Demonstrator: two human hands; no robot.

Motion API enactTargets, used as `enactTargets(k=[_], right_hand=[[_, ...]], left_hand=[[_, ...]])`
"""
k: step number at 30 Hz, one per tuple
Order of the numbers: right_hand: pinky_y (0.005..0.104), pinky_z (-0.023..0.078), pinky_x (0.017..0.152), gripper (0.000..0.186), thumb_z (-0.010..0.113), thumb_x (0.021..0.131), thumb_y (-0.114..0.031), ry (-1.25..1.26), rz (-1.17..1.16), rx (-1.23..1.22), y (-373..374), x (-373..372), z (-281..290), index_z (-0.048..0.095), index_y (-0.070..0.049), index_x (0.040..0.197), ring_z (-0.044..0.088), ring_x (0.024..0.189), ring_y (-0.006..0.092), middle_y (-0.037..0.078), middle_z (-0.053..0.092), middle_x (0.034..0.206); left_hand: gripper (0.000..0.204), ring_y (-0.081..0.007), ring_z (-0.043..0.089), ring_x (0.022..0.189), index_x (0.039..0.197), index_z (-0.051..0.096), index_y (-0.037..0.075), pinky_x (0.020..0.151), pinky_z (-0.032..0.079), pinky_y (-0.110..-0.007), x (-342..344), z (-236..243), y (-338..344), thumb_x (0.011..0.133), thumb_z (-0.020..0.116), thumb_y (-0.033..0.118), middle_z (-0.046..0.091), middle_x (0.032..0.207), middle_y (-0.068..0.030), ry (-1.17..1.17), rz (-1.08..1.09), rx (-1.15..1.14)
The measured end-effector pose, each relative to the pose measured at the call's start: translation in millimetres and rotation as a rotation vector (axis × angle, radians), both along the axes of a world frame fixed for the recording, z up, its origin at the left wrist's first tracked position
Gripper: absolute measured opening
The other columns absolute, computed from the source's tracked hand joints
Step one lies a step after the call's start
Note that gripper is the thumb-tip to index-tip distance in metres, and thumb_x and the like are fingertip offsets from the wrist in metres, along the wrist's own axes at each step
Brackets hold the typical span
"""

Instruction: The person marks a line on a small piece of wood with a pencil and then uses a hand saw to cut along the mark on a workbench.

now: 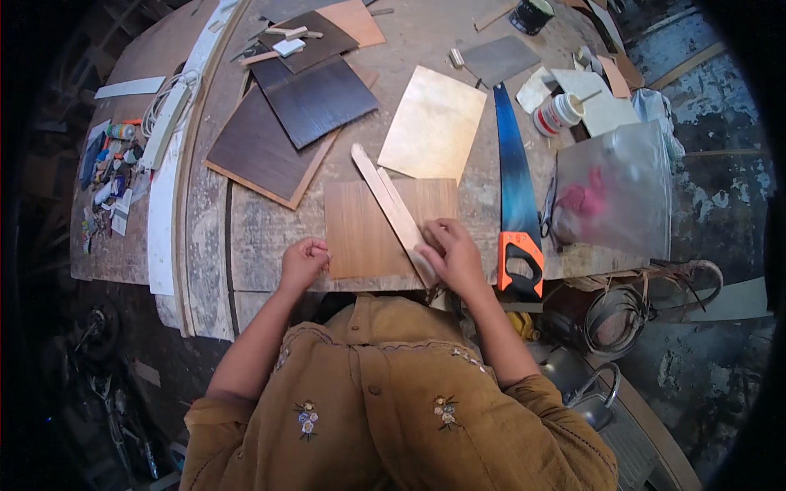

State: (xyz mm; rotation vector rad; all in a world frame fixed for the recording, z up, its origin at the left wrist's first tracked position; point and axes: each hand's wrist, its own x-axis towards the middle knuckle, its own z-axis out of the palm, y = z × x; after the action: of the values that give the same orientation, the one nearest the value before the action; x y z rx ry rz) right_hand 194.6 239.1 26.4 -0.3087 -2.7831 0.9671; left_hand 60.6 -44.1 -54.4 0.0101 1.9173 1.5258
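Note:
A brown wood-grain panel (352,225) lies flat at the table's front edge, in front of me. Across it, slanting from upper left to lower right, rests a narrow pale wooden strip (391,206) with a rounded far end. My right hand (455,255) is closed on the near end of this strip, thumb and fingers bent over it. Beside the panel's left edge is my left hand (305,263), its fingers curled together; whatever they may pinch is hidden. Right of my right hand lies a handsaw (514,164) with a blue blade and an orange-black handle.
Dark panels (315,102) overlap at the back left, and a pale panel (434,119) lies beyond the strip. At the right are scissors (548,213), a white glue tub (558,114) and a clear plastic bag (618,192). A white rail (168,213) runs along the left.

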Motion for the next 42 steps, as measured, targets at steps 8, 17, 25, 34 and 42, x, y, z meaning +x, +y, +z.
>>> enactTargets(k=[8, 17, 25, 34, 42], right_hand=[[0.0439, 0.05, 0.073, 0.052, 0.073, 0.072, -0.033, -0.304, -0.051, 0.009, -2, 27, 1, 0.057, -0.006, 0.113, 0.061, 0.087, 0.0345, 0.015, 0.058, 0.099], [0.044, 0.049, 0.075, 0.063, 0.078, 0.067, -0.021, -0.229, 0.084, 0.007, -52, 31, -19, 0.048, -0.001, 0.12, 0.058, 0.091, 0.0386, 0.019, 0.054, 0.103], [0.0434, 0.051, 0.071, 0.072, 0.078, 0.068, -0.023, -0.243, 0.16, -0.035, -81, 18, -20, 0.041, 0.006, 0.123, 0.06, 0.086, 0.0382, 0.021, 0.05, 0.103], [0.0445, 0.051, 0.072, 0.073, 0.074, 0.067, -0.023, -0.237, 0.147, 0.004, -76, 12, -20, 0.041, 0.0, 0.129, 0.06, 0.085, 0.0393, 0.021, 0.051, 0.103], [0.0453, 0.05, 0.075, 0.07, 0.07, 0.066, -0.025, -0.226, 0.114, -0.028, -54, 33, -15, 0.045, -0.006, 0.128, 0.059, 0.087, 0.0382, 0.019, 0.053, 0.101]], left_hand=[[0.014, -0.0101, 0.057, 0.056, 0.091, 0.059, 0.0, 0.051, 0.047, -0.023, 11, 12, 7, 0.079, 0.063, -0.003, 0.061, 0.068, -0.0034, -0.038, 0.066, -0.046], [0.015, -0.0098, 0.058, 0.058, 0.095, 0.057, -0.001, 0.053, 0.048, -0.022, 59, 13, 6, 0.08, 0.061, -0.004, 0.061, 0.071, -0.0035, -0.006, 0.072, -0.026], [0.016, -0.0165, 0.061, 0.058, 0.086, 0.062, 0.002, 0.056, 0.048, -0.03, 62, 34, 19, 0.075, 0.066, 0.012, 0.063, 0.066, -0.0072, 0.541, -0.086, -0.467], [0.017, -0.017, 0.061, 0.057, 0.082, 0.062, 0.002, 0.056, 0.048, -0.031, 45, 20, 19, 0.073, 0.068, 0.015, 0.063, 0.066, -0.0068, 0.491, -0.153, -0.505], [0.009, -0.0115, 0.058, 0.054, 0.081, 0.055, 0.005, 0.048, 0.045, -0.023, 48, 7, -52, 0.078, 0.063, 0.002, 0.06, 0.065, -0.0028, -0.111, 0.056, -0.152]])
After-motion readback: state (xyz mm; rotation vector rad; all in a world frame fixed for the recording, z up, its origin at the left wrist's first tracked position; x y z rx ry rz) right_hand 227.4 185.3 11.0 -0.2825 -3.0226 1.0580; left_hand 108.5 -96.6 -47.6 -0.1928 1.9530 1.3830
